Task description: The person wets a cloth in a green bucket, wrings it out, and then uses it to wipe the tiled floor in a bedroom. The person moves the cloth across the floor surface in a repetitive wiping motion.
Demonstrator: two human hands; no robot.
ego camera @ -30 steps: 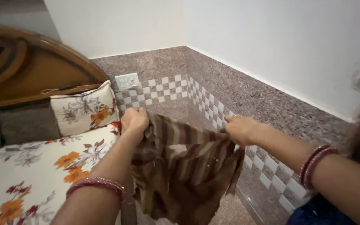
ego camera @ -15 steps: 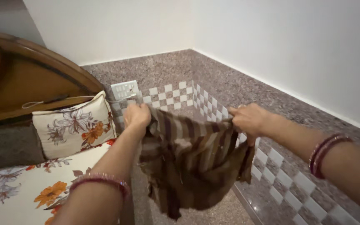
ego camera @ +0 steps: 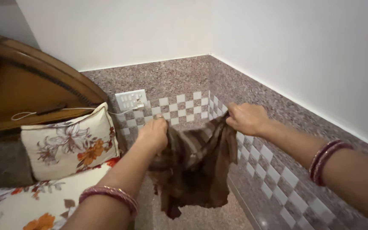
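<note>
Tiled corner (ego camera: pixel 201 102) | left hand (ego camera: pixel 154 134), right hand (ego camera: pixel 245 119) clenched on striped cloth (ego camera: pixel 194 166)

The left hand (ego camera: pixel 153 133) and the right hand (ego camera: pixel 247 119) are gripping the top edge of a brown striped cloth (ego camera: pixel 194 168), which is hanging between them in the air, near a flowered pillow (ego camera: pixel 69 147) lying on the bed (ego camera: pixel 18 208)

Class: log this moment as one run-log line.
left hand: grips brown striped cloth | right hand: grips cloth's other edge | cloth hangs beside floral pillow
</note>
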